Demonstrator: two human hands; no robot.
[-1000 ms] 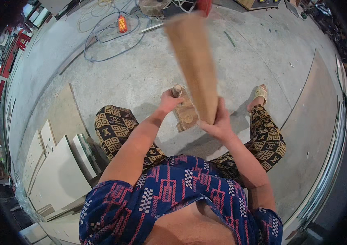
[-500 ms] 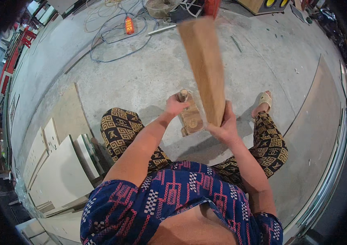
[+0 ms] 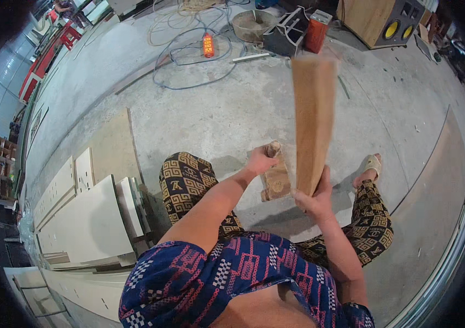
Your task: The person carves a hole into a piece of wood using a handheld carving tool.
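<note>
My right hand (image 3: 315, 200) is closed round the near end of a long, smooth brown wooden board (image 3: 313, 120). The board stretches away from me, raised over the floor, and its far end is smeared by motion. To its left, my left hand (image 3: 259, 160) grips a flat wooden block (image 3: 279, 180) by a short round knob at its far end. A dark round mark shows on the block's near part. A narrow gap separates block and board in this view. My fingers hide part of the knob.
Stacked pale panels (image 3: 87, 218) lie at my left, a large flat sheet (image 3: 426, 180) at my right. Ahead are coiled cables (image 3: 172, 87), an orange power strip (image 3: 208, 45), a basin (image 3: 253, 26), a red can (image 3: 317, 31) and a wooden speaker box (image 3: 377, 24).
The view has shifted, so the whole scene sits lower and further right. The board's far end has swung rightward, making it more upright in view. Both hands keep their grips.
</note>
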